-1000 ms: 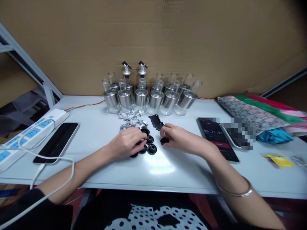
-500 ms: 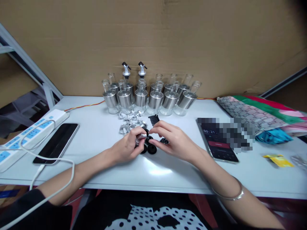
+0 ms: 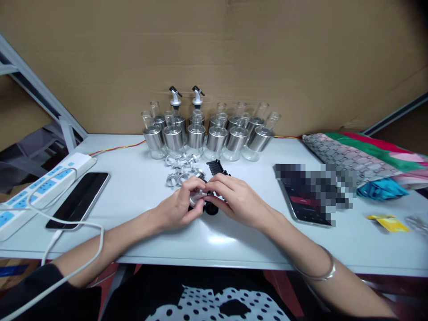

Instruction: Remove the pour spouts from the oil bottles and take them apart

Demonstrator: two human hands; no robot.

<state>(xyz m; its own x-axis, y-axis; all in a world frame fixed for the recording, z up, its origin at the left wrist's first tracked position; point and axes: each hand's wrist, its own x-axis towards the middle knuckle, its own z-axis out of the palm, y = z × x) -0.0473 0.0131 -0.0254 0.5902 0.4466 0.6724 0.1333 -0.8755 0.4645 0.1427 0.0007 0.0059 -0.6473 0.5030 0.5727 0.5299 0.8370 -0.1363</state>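
Observation:
My left hand (image 3: 180,204) is closed around a silver pourer spout (image 3: 196,197). The fingertips of my right hand (image 3: 239,200) are pinched together at the spout's right end, close to the left fingers. A small dark bit shows between those fingertips, too hidden to name. Under the hands lie black round caps (image 3: 211,208), partly covered. Just beyond my left hand is a loose pile of silver spouts (image 3: 182,168). Black comb-like small parts (image 3: 214,167) lie in a row past my right fingers.
Several glass bottles with steel sleeves (image 3: 216,141) stand along the cardboard wall; two carry pourers (image 3: 197,96). A phone (image 3: 80,198) and a power strip (image 3: 43,187) with a white cable are at left. Another phone (image 3: 301,200), a yellow packet (image 3: 389,223) and patterned bags (image 3: 354,156) are at right.
My right hand has moved left, and its fingertips now meet the spout in my left hand. The left hand has stayed nearly in place.

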